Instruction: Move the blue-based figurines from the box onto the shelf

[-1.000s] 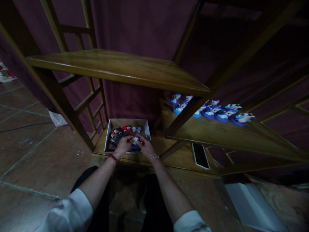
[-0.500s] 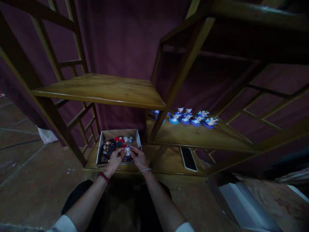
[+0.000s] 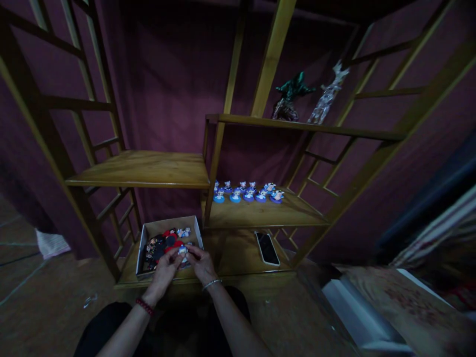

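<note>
Between my two hands is a small blue-and-white figurine (image 3: 183, 250), held upright over the front of a cardboard box (image 3: 171, 221). My left hand (image 3: 166, 267) pinches it from the left, and my right hand (image 3: 201, 263) grips it from the other side. Black and red figurines (image 3: 160, 247) fill much of the box, with small blue-and-white figurines (image 3: 184, 232) at its back right corner. On the shelf to the right, several blue-and-white figurines (image 3: 249, 194) on round blue bases stand in rows. My palms hide the figurine's lower part.
A phone (image 3: 267, 248) lies on the bottom board right of the box. Above are a wooden shelf (image 3: 145, 167) and, higher right, a green ornament (image 3: 293, 94) and a clear, shiny ornament (image 3: 329, 96). A white-sided box (image 3: 357, 312) sits on the floor at right.
The view has tilted up and swung right, bringing the upper shelf with its ornaments into sight. Both hands still hold the figurine over the box.
</note>
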Demonstrator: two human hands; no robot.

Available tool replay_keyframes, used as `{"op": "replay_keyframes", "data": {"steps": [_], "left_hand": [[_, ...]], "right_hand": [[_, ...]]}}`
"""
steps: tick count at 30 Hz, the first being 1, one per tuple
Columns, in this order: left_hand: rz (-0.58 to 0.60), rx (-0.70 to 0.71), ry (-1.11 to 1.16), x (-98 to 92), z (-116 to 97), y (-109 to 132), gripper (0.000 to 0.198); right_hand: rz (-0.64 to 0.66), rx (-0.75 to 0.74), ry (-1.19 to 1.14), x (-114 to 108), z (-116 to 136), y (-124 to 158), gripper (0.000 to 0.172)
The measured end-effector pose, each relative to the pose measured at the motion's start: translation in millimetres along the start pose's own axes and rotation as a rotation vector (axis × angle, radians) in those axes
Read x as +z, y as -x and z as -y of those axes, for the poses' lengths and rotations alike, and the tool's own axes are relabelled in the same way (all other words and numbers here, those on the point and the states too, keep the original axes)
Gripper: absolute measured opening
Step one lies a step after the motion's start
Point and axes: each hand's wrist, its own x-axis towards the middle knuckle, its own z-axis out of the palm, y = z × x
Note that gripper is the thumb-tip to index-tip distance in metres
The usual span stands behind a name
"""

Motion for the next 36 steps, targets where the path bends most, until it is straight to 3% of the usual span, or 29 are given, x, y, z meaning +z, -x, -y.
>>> {"op": "replay_keyframes", "data": {"steps": [7, 18, 36], "left_hand": [[-0.029, 0.052, -0.051, 10.0, -12, 16, 0.056], [-0.006, 0.058, -0.011, 16.3, -30, 40, 0.051], [-0.042, 0.061, -0.045, 15.0, -44, 41, 0.058]], "right_hand": [[-0.006, -0.031, -0.043, -7, 14, 14, 0.039], [0.012, -0.051, -0.007, -8, 42, 33, 0.032], [0.103, -0.066, 0.119, -7, 62, 30, 0.026]]}}
